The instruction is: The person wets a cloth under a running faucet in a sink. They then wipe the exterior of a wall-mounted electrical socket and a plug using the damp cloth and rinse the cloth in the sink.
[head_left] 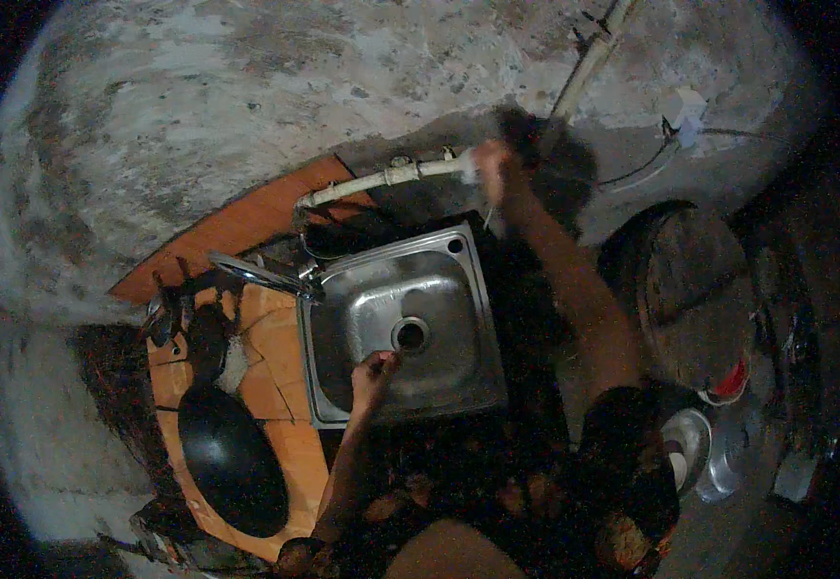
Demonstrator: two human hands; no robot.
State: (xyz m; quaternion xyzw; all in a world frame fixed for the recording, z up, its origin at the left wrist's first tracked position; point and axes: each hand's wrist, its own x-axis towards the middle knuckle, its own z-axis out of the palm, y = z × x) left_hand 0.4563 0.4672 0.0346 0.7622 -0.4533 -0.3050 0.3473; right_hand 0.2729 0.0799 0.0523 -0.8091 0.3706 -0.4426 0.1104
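My left hand point(373, 369) hangs over the near part of the steel sink basin point(439, 381), just beside the drain hole point(408, 335). Its fingers are curled together, and whatever they hold, if anything, is too small to make out. My right hand point(501, 172) is stretched far forward to the wall, at the right end of a white pipe point(362, 183). The fingers look closed around a whitish, blurred thing point(471, 166) at that end; its kind is unclear. The curved metal faucet point(265, 275) stands at the sink's left corner.
Left of the sink, a black wok point(232, 463) lies on orange tiles point(270, 352). An orange board point(246, 227) leans against the stained wall point(275, 96). At the right are a large round lid point(695, 289), metal bowls point(687, 444) and a wire point(637, 176).
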